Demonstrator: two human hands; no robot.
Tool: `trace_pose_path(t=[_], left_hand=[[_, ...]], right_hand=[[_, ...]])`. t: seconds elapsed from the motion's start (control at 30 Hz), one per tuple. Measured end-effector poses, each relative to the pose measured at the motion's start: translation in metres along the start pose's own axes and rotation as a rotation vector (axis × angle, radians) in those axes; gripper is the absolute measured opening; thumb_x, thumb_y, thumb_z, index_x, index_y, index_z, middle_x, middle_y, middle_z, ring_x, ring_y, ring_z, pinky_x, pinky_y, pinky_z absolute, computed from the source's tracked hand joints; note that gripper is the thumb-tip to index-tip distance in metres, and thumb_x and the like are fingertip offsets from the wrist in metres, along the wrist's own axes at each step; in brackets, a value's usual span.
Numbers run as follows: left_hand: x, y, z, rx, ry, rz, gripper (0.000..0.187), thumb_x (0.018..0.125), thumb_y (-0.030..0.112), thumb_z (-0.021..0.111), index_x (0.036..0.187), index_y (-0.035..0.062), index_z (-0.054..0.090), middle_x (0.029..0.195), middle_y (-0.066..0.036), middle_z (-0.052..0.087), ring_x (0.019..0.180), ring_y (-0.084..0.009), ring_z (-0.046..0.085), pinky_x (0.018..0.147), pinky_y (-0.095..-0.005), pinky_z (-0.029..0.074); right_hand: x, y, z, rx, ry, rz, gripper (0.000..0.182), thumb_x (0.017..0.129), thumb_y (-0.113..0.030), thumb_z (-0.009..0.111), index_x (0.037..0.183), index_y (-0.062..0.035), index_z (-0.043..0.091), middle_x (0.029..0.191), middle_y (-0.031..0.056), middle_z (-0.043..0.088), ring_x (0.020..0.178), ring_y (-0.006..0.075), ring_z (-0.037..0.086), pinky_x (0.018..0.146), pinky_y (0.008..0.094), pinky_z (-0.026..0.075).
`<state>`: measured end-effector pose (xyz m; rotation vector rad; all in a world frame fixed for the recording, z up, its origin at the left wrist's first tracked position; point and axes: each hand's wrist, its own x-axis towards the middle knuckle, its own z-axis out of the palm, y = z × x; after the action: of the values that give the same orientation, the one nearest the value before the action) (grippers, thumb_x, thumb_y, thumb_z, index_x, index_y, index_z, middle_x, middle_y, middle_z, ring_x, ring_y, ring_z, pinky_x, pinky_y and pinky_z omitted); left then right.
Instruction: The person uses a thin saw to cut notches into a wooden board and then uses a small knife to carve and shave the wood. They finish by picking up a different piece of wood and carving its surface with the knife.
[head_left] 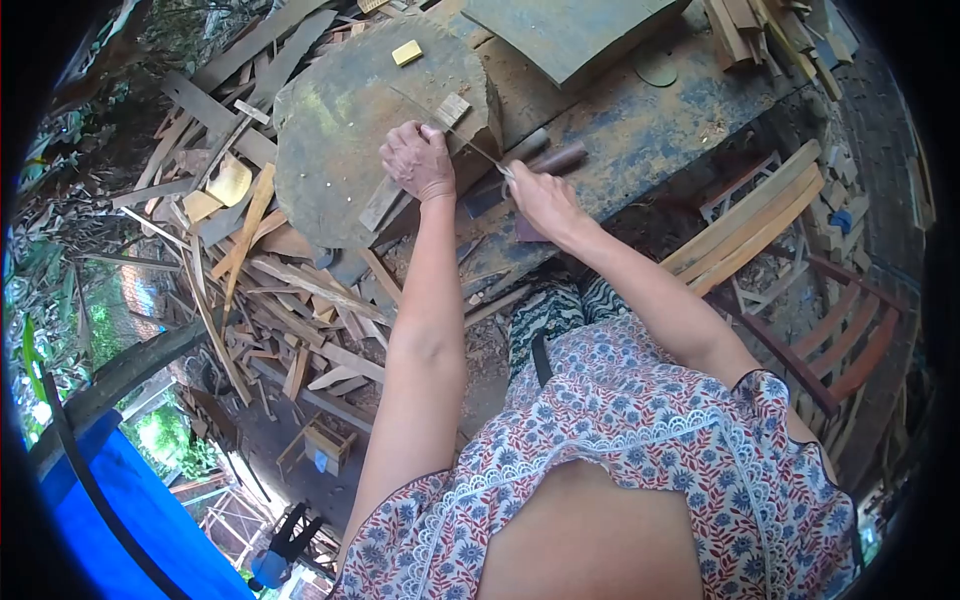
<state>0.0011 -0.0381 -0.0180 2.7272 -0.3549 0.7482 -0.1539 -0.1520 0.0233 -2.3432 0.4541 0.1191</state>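
My left hand (418, 160) is closed over a short strip of wood (380, 203), holding it down on a big, flat-topped wooden block (330, 130). The far end of the strip shows beyond my fingers. In my right hand (545, 205) is the handle end of a long thin saw-like blade (475, 149). It slants up to the left across the strip, just past my left fingers; its teeth are too small to make out. Farther back on the block lies a small yellow piece (407, 53).
Right of the block is a dusty worktable (620, 165) with a dark cylindrical piece (560, 158) and a thick board (570, 35). Wood scraps (310, 290) pile up at left. Long planks (750, 220) and a reddish slatted chair (840, 340) stand at right.
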Motion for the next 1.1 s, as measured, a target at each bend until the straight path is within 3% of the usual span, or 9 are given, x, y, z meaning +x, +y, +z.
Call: trace_pose_path(t=[0.13,0.33,0.6,0.8,1.0,1.1], left_hand=[[0.000,0.000,0.000,0.016,-0.003,-0.002,0.014,0.079,0.024,0.059,0.089,0.0141,0.059,0.091,-0.006,0.055,0.090,-0.0284,0.051,0.079,-0.0415,0.042],[0.002,0.003,-0.005,0.000,-0.078,-0.035,0.018,0.080,0.025,0.057,0.091,0.0111,0.061,0.095,-0.009,0.057,0.094,-0.0293,0.052,0.084,-0.0422,0.041],[0.001,0.002,-0.006,-0.003,-0.093,-0.043,0.019,0.081,0.025,0.056,0.093,0.0111,0.061,0.095,-0.009,0.057,0.095,-0.0295,0.052,0.085,-0.0425,0.041],[0.003,0.003,-0.005,0.007,-0.094,-0.031,0.019,0.081,0.026,0.056,0.092,0.0109,0.061,0.095,-0.009,0.057,0.095,-0.0294,0.051,0.085,-0.0423,0.041],[0.004,0.004,-0.005,-0.010,-0.103,-0.052,0.019,0.081,0.026,0.056,0.092,0.0106,0.060,0.095,-0.009,0.056,0.095,-0.0296,0.051,0.085,-0.0425,0.041],[0.000,0.003,-0.008,-0.014,-0.105,-0.040,0.020,0.081,0.026,0.056,0.092,0.0106,0.060,0.095,-0.009,0.056,0.095,-0.0296,0.051,0.085,-0.0426,0.041]], right_hand=[[-0.030,0.006,-0.006,-0.022,-0.088,0.063,0.020,0.094,-0.024,0.046,0.098,-0.0051,0.049,0.075,0.0259,0.064,0.077,0.0447,0.064,0.067,0.0552,0.050],[0.033,-0.013,0.005,0.035,0.008,-0.013,0.020,0.094,-0.025,0.045,0.098,-0.0048,0.049,0.075,0.0260,0.064,0.077,0.0447,0.064,0.066,0.0552,0.050],[-0.035,0.019,-0.007,-0.029,-0.071,0.056,0.019,0.093,-0.023,0.048,0.099,-0.0051,0.050,0.076,0.0264,0.064,0.078,0.0452,0.064,0.067,0.0552,0.050],[0.038,-0.018,0.003,0.048,-0.016,0.018,0.020,0.094,-0.024,0.048,0.100,-0.0047,0.050,0.077,0.0266,0.064,0.078,0.0465,0.063,0.067,0.0571,0.048],[-0.033,0.014,-0.015,0.043,-0.091,0.080,0.020,0.094,-0.024,0.047,0.100,-0.0055,0.049,0.076,0.0263,0.064,0.079,0.0453,0.063,0.067,0.0562,0.049],[-0.018,0.000,-0.014,0.014,-0.094,0.101,0.020,0.094,-0.024,0.045,0.100,-0.0056,0.049,0.077,0.0250,0.065,0.079,0.0436,0.064,0.068,0.0553,0.049]])
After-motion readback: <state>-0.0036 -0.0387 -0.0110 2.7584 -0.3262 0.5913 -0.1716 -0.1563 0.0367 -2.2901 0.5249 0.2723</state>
